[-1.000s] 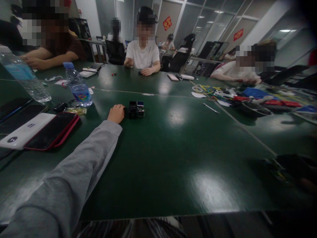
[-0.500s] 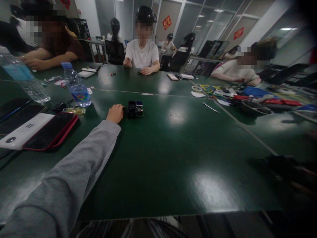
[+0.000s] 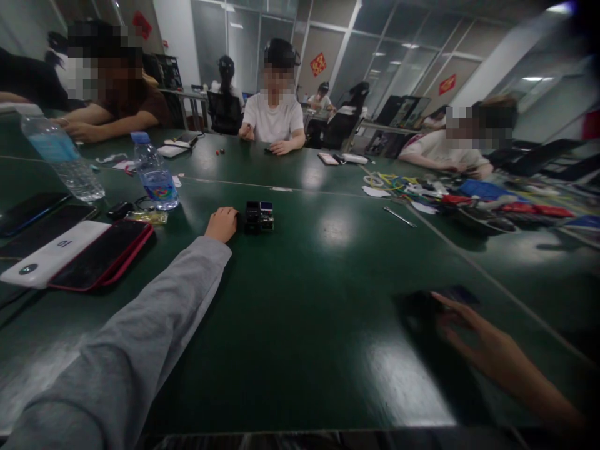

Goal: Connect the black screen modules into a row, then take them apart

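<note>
My left hand (image 3: 222, 224), at the end of a grey sleeve, rests on the green table with its fingers curled. A dark bit shows at its fingertips, too hidden to name. Just right of it stand two small box-like modules side by side: a black one (image 3: 252, 219) and one with a bluish top and exposed circuit parts (image 3: 267, 219). At the lower right my right hand (image 3: 469, 331) grips a small dark blurred module (image 3: 424, 306) above the table. A dark flat panel (image 3: 459, 294) shows beyond its fingers, also blurred.
Phones (image 3: 100, 256) and two water bottles (image 3: 157, 175) stand at left, with a small yellow packet (image 3: 147, 217) nearby. A wrench (image 3: 399, 217) lies at right, before a heap of cables and tools (image 3: 487, 194). Several people sit around the table.
My right hand has come in from the right edge, carrying the dark module leftward over the table. My left hand has stayed beside the two modules. The view has tilted slightly upward.
</note>
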{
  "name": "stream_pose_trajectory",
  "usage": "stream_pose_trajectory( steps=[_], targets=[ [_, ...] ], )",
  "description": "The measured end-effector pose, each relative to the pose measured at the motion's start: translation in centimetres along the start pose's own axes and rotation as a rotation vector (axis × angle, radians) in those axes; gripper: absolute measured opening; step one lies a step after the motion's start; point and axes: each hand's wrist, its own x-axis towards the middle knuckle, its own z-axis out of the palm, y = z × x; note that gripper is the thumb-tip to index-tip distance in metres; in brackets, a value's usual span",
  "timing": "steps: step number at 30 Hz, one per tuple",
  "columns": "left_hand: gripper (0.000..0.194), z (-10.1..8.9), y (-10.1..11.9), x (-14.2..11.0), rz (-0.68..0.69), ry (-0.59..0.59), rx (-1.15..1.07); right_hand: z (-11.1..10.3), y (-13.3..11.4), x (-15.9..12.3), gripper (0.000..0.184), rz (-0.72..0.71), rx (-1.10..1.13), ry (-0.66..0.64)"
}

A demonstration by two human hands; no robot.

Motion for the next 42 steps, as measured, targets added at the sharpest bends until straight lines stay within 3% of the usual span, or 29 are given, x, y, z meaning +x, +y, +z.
stream_pose_trajectory(
  steps=[2, 4, 13, 18, 24, 29, 36, 42],
  targets=[
    [0.037, -0.1, 0.0, 0.0, -0.001, -0.001, -0.001, 2.1, -0.8, 1.6, 0.053, -0.065, 0.035, -0.098],
    [0.037, -0.3, 0.1, -0.1, 0.001, -0.002, -0.006, 3.4, -1.9, 3.2, 0.045, -0.106, 0.033, -0.108],
    [0.037, -0.7, 0.6, -0.1, -0.011, -0.021, 0.005, 6.5, -5.7, 9.0, 0.036, -0.217, 0.197, -0.129],
    [0.037, -0.7, 0.5, -0.1, -0.003, -0.019, 0.001, 10.0, -10.3, 13.5, 0.037, -0.26, 0.425, -0.264],
    [0.036, -0.5, 0.4, 0.1, 0.007, -0.015, 0.015, 15.2, -15.1, 18.6, 0.032, -0.274, 0.618, -0.196],
    [0.035, -0.6, 0.4, 0.2, 0.002, -0.026, 0.015, 17.2, -15.2, 20.0, 0.031, -0.258, 0.669, -0.146],
    [0.034, -0.9, 0.8, 0.0, -0.002, -0.026, 0.017, 17.2, -14.7, 19.7, 0.029, -0.213, 0.736, -0.125],
    [0.034, -1.0, 0.9, 0.0, 0.001, -0.026, 0.027, 17.5, -14.9, 19.8, 0.042, -0.151, 0.74, -0.061]
  ],
)
